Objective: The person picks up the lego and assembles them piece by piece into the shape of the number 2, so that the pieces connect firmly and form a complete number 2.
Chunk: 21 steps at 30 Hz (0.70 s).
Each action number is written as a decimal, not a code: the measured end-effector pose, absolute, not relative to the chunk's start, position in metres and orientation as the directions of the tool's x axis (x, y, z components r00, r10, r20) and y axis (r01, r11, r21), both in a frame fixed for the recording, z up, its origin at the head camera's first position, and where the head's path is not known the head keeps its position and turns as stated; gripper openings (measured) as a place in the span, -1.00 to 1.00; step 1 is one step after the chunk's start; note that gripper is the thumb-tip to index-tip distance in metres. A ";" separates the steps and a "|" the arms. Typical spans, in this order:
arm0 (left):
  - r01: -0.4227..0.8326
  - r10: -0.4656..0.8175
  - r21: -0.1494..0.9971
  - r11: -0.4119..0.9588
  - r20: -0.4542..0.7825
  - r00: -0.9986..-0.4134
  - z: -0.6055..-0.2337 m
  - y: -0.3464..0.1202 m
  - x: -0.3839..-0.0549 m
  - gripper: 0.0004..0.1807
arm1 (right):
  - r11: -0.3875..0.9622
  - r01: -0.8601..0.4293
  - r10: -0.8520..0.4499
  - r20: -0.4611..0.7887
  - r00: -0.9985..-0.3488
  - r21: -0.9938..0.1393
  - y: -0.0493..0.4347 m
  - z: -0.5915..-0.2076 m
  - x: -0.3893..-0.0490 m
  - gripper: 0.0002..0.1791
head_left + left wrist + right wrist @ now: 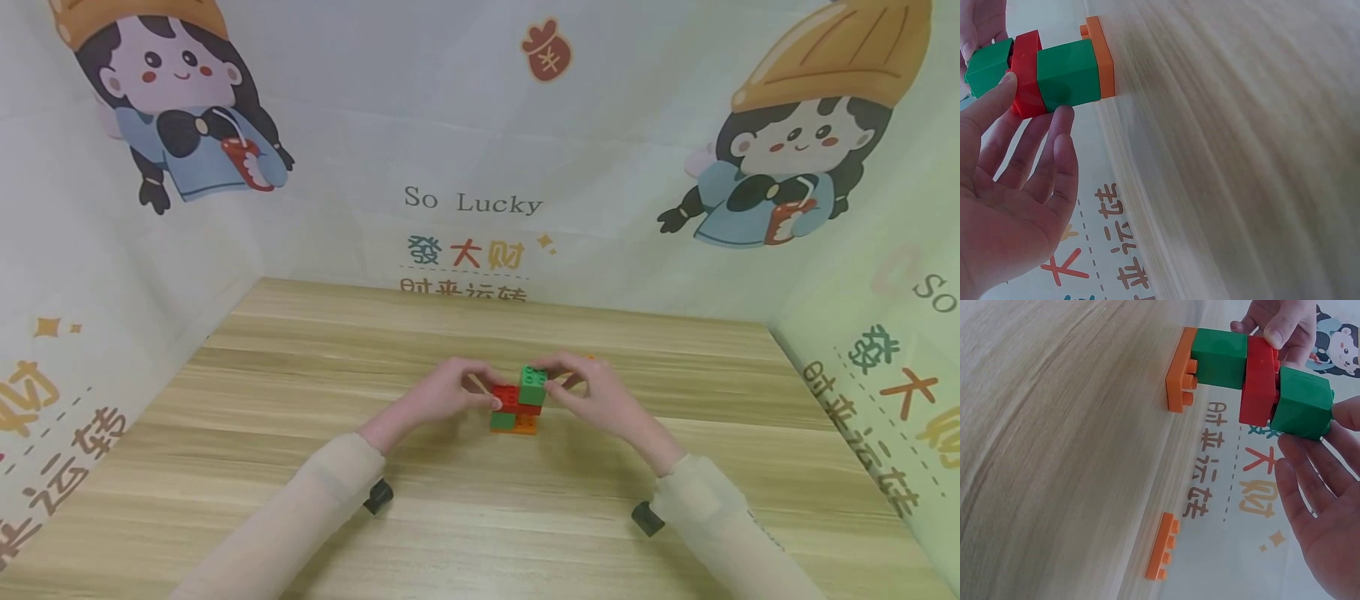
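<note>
A small stack of toy building bricks stands on the table. At its bottom lies a flat orange brick (517, 431), with a lower green brick (1067, 74) on its left end. Across that sits a flat red brick (1259, 381), its right end overhanging. My left hand (453, 390) grips the red brick's left end, thumb on the near side and fingers behind. My right hand (596, 396) pinches an upper green brick (533, 387) over the red one's right end. This green brick is slightly tilted, with a narrow dark gap beneath it in the right wrist view.
A second flat orange brick (1160, 547) lies on the wooden table (315, 375), behind my right hand and mostly hidden in the head view. A printed cloth (337, 125) hangs as a wall along the table's back and sides.
</note>
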<state>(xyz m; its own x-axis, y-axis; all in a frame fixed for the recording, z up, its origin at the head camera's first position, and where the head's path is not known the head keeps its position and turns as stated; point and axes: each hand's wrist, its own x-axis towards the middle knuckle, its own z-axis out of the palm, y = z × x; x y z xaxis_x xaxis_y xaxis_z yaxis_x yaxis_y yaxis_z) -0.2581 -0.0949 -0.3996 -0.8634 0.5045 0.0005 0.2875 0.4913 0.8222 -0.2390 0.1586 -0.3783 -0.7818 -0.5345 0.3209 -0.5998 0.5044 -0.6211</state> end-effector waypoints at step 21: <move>0.280 0.504 0.825 0.491 -0.007 -0.864 -0.400 -0.095 -0.258 -0.67 | 0.545 -0.580 -0.544 0.270 -0.794 -0.606 0.157 -0.375 -0.237 -0.67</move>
<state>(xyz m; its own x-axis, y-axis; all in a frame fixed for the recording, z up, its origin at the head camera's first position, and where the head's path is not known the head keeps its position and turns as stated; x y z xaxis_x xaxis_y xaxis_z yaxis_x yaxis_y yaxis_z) -0.2577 -0.0951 -0.3997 -0.8637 0.5039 -0.0070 0.2797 0.4908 0.8252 -0.2369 0.1566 -0.3746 -0.7942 -0.5443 0.2701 -0.5796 0.5448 -0.6060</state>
